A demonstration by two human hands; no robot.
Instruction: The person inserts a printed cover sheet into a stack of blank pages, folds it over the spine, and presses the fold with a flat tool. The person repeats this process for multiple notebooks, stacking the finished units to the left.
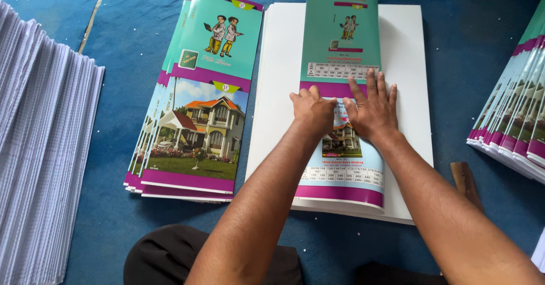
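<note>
A long printed cover sheet (341, 29), teal and purple with a house picture, lies lengthwise over a stack of white paper (278, 92). My left hand (311, 108) is curled into a loose fist and presses on the sheet's middle. Beside it my right hand (372, 106) lies flat with fingers spread, also pressing the sheet down. The two hands touch at the centre. The sheet's near end curves over the white stack's front edge.
A pile of the same printed covers (196, 109) lies to the left on the blue mat (113, 217). A tall fanned stack of white pages (40, 149) fills the far left. More covers (519, 109) are fanned at the right edge, near a small wooden piece (466, 183).
</note>
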